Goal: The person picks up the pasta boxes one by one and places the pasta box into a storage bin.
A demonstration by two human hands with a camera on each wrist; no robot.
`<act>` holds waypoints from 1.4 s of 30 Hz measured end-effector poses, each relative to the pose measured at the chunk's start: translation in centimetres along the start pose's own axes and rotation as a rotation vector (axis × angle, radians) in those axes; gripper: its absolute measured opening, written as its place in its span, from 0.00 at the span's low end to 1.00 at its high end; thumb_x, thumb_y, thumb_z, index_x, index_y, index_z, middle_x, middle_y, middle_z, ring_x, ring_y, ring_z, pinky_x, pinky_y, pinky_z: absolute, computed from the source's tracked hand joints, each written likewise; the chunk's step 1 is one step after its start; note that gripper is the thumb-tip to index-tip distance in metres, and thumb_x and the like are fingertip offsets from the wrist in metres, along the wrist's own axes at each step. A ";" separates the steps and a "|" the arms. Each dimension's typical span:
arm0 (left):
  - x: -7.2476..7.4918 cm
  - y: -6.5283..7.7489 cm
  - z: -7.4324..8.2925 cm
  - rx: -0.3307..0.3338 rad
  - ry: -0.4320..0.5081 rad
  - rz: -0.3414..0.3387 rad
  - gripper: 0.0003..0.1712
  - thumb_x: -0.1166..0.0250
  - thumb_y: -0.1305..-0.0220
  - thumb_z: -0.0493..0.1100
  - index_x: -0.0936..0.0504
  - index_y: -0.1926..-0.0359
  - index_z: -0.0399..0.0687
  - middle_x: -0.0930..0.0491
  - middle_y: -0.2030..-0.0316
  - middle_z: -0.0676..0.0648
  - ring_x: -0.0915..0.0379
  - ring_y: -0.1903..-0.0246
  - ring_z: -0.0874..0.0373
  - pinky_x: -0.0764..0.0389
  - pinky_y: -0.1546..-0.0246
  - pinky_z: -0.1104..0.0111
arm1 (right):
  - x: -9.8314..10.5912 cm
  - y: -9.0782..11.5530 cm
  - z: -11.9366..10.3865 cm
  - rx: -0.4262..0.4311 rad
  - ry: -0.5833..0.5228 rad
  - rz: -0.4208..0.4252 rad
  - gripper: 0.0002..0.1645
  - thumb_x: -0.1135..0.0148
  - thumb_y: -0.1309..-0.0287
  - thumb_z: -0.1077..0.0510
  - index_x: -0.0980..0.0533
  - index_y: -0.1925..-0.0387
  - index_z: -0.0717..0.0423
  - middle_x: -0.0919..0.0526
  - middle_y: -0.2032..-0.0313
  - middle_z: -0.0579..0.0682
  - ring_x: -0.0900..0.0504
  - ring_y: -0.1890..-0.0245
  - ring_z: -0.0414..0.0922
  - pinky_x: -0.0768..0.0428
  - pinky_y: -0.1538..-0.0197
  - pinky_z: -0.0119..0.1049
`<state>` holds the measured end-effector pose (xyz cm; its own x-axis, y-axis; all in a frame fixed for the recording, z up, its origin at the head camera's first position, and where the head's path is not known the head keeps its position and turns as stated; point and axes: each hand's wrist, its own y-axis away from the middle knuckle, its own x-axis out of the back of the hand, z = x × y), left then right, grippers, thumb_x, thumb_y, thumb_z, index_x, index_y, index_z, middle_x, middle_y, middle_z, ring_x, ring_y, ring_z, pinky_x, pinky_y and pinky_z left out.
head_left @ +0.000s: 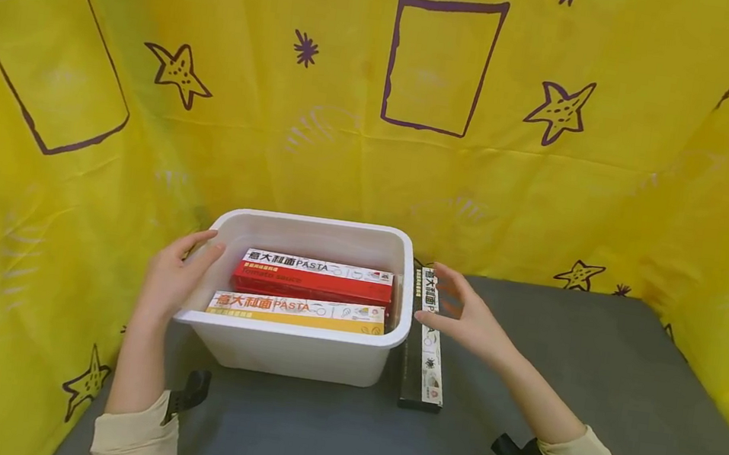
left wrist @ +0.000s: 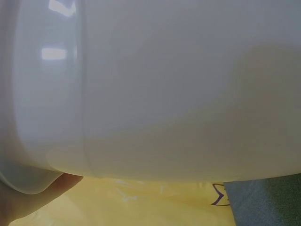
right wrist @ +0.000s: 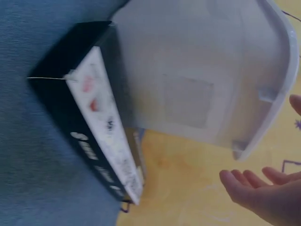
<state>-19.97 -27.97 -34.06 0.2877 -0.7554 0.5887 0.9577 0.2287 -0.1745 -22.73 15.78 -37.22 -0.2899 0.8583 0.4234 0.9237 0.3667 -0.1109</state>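
A white plastic tub [head_left: 292, 355] stands on the dark table with pasta boxes inside. The red tomato-sauce pasta box [head_left: 316, 283] lies behind a yellow-and-white pasta box [head_left: 325, 320]. My left hand [head_left: 174, 275] holds the tub's left rim, thumb over the inner side; the tub's wall [left wrist: 164, 84] hides most of that hand in the left wrist view. Just off the right rim, my right hand [head_left: 472, 322] is held with fingers spread and nothing in them. Below it a black-and-white pasta box [head_left: 412, 376] lies along the tub's right side.
The grey table [head_left: 566, 377] extends to the right and front. Yellow patterned cloth [head_left: 426, 182] hangs behind and at both sides, close to the tub's back and left. A brownish item [right wrist: 135, 150] partly shows beyond the black box in the right wrist view.
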 end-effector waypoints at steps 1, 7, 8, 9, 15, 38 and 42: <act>0.0 0.0 0.0 0.002 -0.002 -0.003 0.39 0.46 0.33 0.66 0.32 0.30 0.49 0.37 0.31 0.36 0.43 0.34 0.36 0.41 0.39 0.37 | -0.1 0.2 0.3 -0.006 0.002 -0.002 0.54 0.28 0.45 0.50 0.49 0.25 0.50 0.44 0.28 0.57 0.42 0.30 0.62 0.38 0.33 0.59; -0.3 0.2 -0.2 0.018 -0.011 -0.009 0.39 0.46 0.33 0.66 0.33 0.30 0.50 0.38 0.31 0.36 0.43 0.33 0.36 0.42 0.39 0.37 | -0.7 1.6 2.4 -0.042 0.008 0.008 0.55 0.28 0.47 0.51 0.50 0.25 0.54 0.46 0.28 0.62 0.44 0.30 0.65 0.39 0.34 0.60; -0.3 0.1 -0.2 0.020 -0.010 -0.006 0.39 0.46 0.33 0.67 0.32 0.30 0.50 0.38 0.31 0.36 0.43 0.34 0.36 0.41 0.39 0.37 | -0.9 1.8 2.7 -0.048 0.010 0.010 0.56 0.28 0.47 0.51 0.50 0.25 0.54 0.46 0.28 0.62 0.45 0.30 0.66 0.39 0.34 0.61; -0.3 0.1 -0.2 0.019 -0.011 -0.004 0.39 0.46 0.33 0.67 0.32 0.30 0.50 0.38 0.31 0.36 0.43 0.34 0.36 0.41 0.39 0.37 | -1.0 2.0 3.1 -0.059 0.011 0.013 0.56 0.28 0.47 0.51 0.50 0.25 0.54 0.47 0.28 0.63 0.45 0.30 0.66 0.39 0.34 0.61; -0.3 0.0 -0.1 0.008 -0.017 0.002 0.38 0.45 0.33 0.66 0.32 0.30 0.50 0.37 0.31 0.36 0.43 0.34 0.36 0.42 0.39 0.37 | -1.7 2.9 4.9 -0.155 -0.003 0.048 0.59 0.27 0.49 0.50 0.52 0.25 0.56 0.49 0.28 0.64 0.47 0.30 0.64 0.40 0.33 0.60; -0.1 0.0 0.0 -0.005 -0.011 0.005 0.38 0.45 0.33 0.65 0.31 0.30 0.49 0.37 0.32 0.35 0.42 0.34 0.35 0.41 0.39 0.38 | -5.2 4.6 7.9 -0.298 -0.047 0.051 0.70 0.22 0.59 0.53 0.60 0.26 0.62 0.51 0.30 0.67 0.39 0.37 0.59 0.36 0.35 0.53; 0.0 0.0 0.0 -0.007 -0.001 0.012 0.37 0.45 0.33 0.64 0.31 0.31 0.48 0.37 0.32 0.35 0.43 0.34 0.36 0.41 0.39 0.38 | -6.0 4.6 8.3 -0.301 0.001 0.059 0.73 0.20 0.64 0.50 0.59 0.26 0.62 0.50 0.30 0.66 0.42 0.37 0.59 0.42 0.34 0.56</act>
<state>-19.95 -27.91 -34.05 0.2988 -0.7521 0.5875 0.9543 0.2332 -0.1868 -18.88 15.30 -47.76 -0.2333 0.8747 0.4249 0.9717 0.1932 0.1359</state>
